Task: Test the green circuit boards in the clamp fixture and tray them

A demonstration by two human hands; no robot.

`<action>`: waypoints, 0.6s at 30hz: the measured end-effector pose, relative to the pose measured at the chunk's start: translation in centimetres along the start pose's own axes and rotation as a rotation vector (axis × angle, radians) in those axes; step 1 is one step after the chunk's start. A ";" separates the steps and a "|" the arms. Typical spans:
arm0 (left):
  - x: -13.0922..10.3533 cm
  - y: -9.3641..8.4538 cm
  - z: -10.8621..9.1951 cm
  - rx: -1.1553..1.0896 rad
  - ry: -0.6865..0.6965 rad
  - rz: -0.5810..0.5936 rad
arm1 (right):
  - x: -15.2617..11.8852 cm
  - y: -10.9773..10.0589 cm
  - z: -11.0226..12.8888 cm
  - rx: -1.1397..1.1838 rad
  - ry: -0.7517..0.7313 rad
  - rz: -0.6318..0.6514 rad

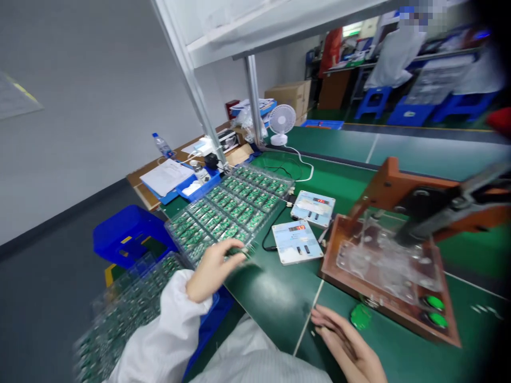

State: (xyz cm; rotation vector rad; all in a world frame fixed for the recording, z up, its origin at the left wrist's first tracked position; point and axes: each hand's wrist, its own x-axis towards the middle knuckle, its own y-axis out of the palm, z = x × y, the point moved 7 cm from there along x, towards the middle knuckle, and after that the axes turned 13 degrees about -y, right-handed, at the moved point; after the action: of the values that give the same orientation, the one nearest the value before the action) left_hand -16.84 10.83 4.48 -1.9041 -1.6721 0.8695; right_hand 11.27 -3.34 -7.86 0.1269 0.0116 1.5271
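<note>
"Where is the work right now?"

"By the near right corner of the clear tray (178,246). The left hand (215,266) seems to be pinching a small green board (248,252) between thumb and fingers, though blur softens it."

"And the right hand (347,340)?"

"Loosely open at the near edge of the green table (275,287), fingers extended, nothing visible in it."

"How much is done?"

"Hard to say. The tray's visible pockets look mostly filled with boards, and more boards (136,298) lie at the near left. Nothing marks finished ones from unfinished ones."

"What about the equipment?"

"The near meter (297,242) and far meter (313,207) show lit red digits. On the right, the wooden fixture (351,284) has clear plastic in its base; whether a board sits there, I can't tell. The pinched one, I'd judge, isn't settled in any place yet."
</note>
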 end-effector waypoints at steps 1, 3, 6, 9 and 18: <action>-0.5 3.2 -1.9 -0.061 0.030 0.189 | 0.1 0.1 0.5 0.023 -0.015 -0.033; -1.8 8.9 -5.3 -0.092 0.109 0.439 | 0.3 0.2 1.5 0.037 -0.050 -0.107; -3.2 14.9 -8.2 -0.104 0.187 0.630 | 0.1 -1.0 2.6 -0.017 -0.072 -0.241; -3.4 18.2 -9.0 -0.097 0.223 0.716 | -0.5 -2.7 3.1 -0.081 -0.071 -0.332; -2.6 20.3 -8.3 -0.124 0.213 0.809 | -3.2 -6.7 2.5 -0.195 -0.028 -0.495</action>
State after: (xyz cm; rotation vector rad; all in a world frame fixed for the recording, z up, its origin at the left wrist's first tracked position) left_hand 3.03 5.63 -3.57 -2.6973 -0.8179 0.7950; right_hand 18.01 -6.96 -6.22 -0.0125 -0.1202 1.0252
